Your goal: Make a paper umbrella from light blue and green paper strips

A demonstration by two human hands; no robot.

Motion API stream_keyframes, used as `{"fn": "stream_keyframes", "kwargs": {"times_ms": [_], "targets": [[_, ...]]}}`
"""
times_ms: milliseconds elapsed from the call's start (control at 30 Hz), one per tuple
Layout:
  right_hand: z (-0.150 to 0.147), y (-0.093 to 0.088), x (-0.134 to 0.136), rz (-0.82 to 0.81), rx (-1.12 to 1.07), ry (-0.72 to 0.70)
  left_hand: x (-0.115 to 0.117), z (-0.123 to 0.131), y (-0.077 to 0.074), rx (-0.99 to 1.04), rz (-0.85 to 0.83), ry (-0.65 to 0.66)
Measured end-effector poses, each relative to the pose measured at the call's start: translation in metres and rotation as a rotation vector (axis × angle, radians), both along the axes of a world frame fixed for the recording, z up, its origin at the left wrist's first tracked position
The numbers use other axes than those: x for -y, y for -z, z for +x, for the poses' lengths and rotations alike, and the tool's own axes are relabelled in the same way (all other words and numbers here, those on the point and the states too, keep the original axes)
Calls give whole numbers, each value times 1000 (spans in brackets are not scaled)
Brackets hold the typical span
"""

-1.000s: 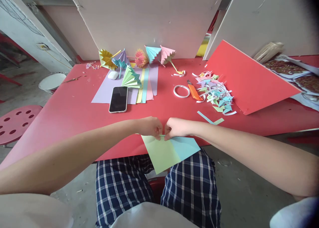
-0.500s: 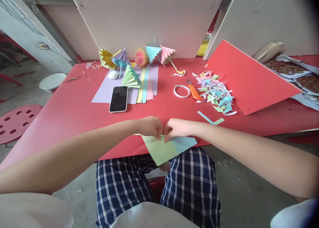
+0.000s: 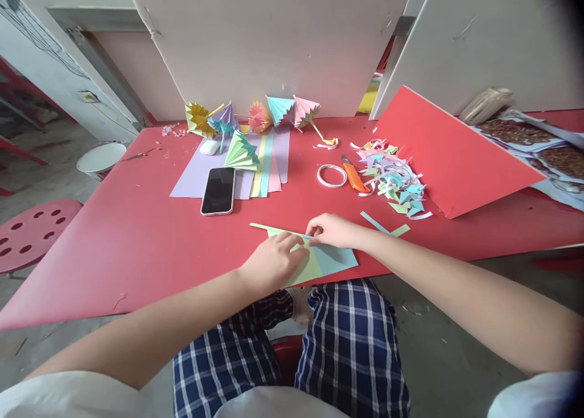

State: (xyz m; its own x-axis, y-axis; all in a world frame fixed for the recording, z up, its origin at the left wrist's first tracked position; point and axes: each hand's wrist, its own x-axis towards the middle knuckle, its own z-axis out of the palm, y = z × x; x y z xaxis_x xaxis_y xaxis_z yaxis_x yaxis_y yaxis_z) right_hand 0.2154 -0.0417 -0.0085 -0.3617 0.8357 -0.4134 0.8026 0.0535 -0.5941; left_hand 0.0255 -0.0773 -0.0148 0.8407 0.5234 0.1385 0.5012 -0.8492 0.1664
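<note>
A green and blue paper sheet lies at the near edge of the red table, its top edge folded into a narrow strip that sticks out to the left. My left hand lies on the green part with fingers pressed flat on the fold. My right hand pinches the folded edge at the blue part, fingers closed on the paper.
A phone lies on pastel sheets beyond my hands. Several folded paper umbrellas stand at the back. A tape ring, an orange cutter and paper scraps lie right, beside a leaning red board. A pink stool stands left.
The paper moved from hanging over the table's edge up onto the table. My left hand went from pinching the fold to pressing flat on it. The view shifted slightly.
</note>
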Motion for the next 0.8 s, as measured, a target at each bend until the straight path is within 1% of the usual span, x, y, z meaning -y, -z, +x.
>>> {"fn": "stream_keyframes", "kwargs": {"times_ms": [67,133,233,333,400,433,500,600,700,800], "targets": [[-1,-1,2,12,11,-1,14,1,12,17,-2,-10],[-2,-3,4,81,64,-7,23,2,22,49,6,-35],[-3,-5,9,309,210,-16,27,3,29,89,14,-58],[-7,-2,21,588,359,-22,27,3,29,107,2,-86],[-12,3,35,703,425,-32,27,3,27,116,5,-93],[-15,7,44,729,431,-45,28,3,26,118,14,-91],[-20,16,61,717,368,-126,30,4,26,121,37,-87],[-22,31,78,757,290,-138,34,5,26,123,73,-87],[-18,39,72,732,299,-128,36,6,25,109,97,-93],[-15,41,49,660,338,-78,37,7,26,113,106,-100]]}}
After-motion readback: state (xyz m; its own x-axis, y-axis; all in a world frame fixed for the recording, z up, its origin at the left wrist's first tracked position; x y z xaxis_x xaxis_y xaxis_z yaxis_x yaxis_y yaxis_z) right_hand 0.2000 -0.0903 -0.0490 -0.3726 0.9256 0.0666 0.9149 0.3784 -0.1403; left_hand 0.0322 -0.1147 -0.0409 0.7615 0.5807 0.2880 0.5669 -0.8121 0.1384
